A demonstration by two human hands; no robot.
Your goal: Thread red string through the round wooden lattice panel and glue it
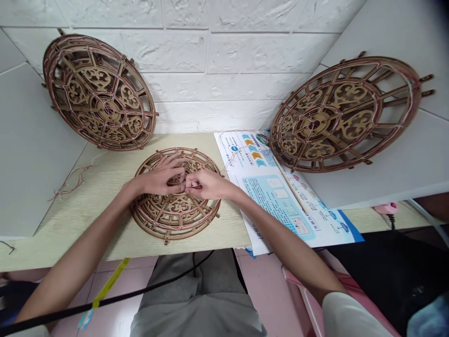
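Brown openwork round disc [180,206], flat on pale wood tabletop [122,241], directly beneath fingers. Left hand [163,178] over disc's left half, outer fingers spread, thumb and forefinger curled inward. Right hand [205,183] beside it near disc's centre, fingertips bunched; grip of either, cannot tell. Right of disc: white-and-blue printed paper sheet [252,180]. Behind disc: white brick-patterned wall [182,84].

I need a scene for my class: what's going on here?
A person works on a round openwork disc lying on the table. The fingertips of the left hand and right hand come close together near its middle, apparently at a thin wire. Two similar discs stand tilted behind it, one each side, and printed sheets lie to the right.
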